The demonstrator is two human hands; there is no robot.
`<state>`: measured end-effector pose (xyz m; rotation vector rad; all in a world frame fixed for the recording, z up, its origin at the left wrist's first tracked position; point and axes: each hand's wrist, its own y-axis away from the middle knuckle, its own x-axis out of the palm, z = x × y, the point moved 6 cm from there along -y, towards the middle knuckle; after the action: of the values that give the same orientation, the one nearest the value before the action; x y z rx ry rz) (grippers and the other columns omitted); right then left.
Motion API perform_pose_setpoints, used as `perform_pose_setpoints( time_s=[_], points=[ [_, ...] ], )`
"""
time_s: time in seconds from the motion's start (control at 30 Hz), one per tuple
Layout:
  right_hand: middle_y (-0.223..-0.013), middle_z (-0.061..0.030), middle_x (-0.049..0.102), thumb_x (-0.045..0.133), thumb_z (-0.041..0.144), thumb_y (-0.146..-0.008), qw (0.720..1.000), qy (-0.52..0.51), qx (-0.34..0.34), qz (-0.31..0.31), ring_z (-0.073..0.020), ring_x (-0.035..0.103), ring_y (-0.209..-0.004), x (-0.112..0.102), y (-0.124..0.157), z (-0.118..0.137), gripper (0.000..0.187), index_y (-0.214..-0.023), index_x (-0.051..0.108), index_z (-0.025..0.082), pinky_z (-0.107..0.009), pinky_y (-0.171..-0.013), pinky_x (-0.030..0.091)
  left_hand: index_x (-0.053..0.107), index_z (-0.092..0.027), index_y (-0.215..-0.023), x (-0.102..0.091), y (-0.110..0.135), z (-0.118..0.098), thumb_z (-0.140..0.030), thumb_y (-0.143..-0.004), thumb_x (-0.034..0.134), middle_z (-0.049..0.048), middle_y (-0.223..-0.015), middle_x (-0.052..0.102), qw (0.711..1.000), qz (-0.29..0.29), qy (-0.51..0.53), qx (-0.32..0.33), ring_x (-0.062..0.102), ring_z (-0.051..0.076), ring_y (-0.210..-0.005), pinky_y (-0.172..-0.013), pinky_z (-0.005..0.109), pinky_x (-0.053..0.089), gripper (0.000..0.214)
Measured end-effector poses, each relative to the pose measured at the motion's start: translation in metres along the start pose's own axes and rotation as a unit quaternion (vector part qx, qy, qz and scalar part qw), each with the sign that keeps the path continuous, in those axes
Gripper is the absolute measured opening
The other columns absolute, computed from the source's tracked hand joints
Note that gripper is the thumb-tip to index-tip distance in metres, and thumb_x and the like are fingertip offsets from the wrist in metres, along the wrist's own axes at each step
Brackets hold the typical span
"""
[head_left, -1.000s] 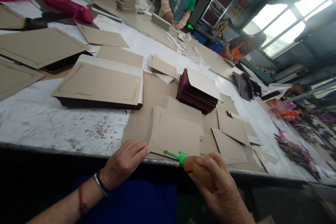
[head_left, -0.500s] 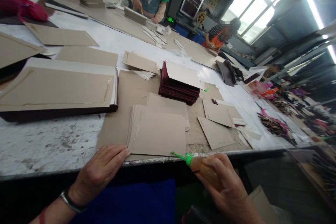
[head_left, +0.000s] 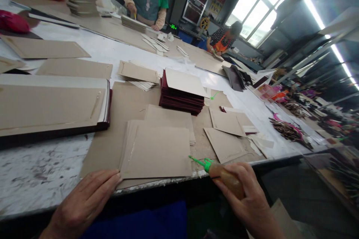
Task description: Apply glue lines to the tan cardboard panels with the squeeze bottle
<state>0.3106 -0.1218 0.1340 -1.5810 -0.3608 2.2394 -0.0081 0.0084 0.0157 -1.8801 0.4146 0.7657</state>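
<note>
My right hand (head_left: 246, 190) is wrapped round a squeeze glue bottle (head_left: 228, 181) of amber colour with a green nozzle. Its tip is near the right edge of the top sheet in a fanned stack of tan cardboard pieces (head_left: 159, 153). A thin shiny line of glue runs down the left side of that sheet. My left hand (head_left: 86, 194) lies with fingers stretched out, fingertips touching the sheet's near left corner; its thumb is hidden. Behind the stack is a pile of dark red folded pieces (head_left: 182, 99) topped with a pale board.
Large glue-lined boards (head_left: 50, 108) lie in a stack to the left. Smaller cardboard pieces (head_left: 227, 145) overlap on the right, near the table edge (head_left: 157, 183). Across the table, a person in a green top and apron (head_left: 148, 0) works, and another wears orange (head_left: 221, 43).
The bottle's nozzle has moved from the near edge of the top sheet up along its right side. My left hand stays at the corner, while the whole view has shifted slightly.
</note>
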Motion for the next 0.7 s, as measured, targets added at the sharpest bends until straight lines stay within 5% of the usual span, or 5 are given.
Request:
perform_pose_setpoints(
  time_s=[0.33, 0.7],
  points=[
    [-0.093, -0.0063, 0.051, 0.063, 0.020, -0.083, 1.000, -0.003, -0.016, -0.007, -0.0251, 0.052, -0.088, 0.029, -0.069, -0.023, 0.019, -0.099, 0.053, 0.023, -0.043, -0.079, 0.049, 0.049, -0.026, -0.132, 0.018, 0.032, 0.018, -0.020, -0.095, 0.041, 0.0072, -0.122, 0.060, 0.999, 0.036, -0.007, -0.038, 0.057, 0.021, -0.113, -0.099, 0.036, 0.043, 0.039],
    [-0.092, -0.0033, 0.050, 0.061, 0.011, -0.082, 0.995, -0.042, -0.008, 0.093, -0.0207, 0.054, -0.085, 0.015, -0.053, -0.008, 0.020, -0.096, 0.056, 0.025, -0.035, -0.077, 0.048, 0.056, -0.024, -0.124, 0.016, 0.028, 0.017, -0.020, -0.095, 0.039, 0.0067, -0.120, 0.063, 0.999, 0.023, -0.005, -0.032, 0.060, 0.021, -0.109, -0.099, 0.036, 0.045, 0.034]
  ],
)
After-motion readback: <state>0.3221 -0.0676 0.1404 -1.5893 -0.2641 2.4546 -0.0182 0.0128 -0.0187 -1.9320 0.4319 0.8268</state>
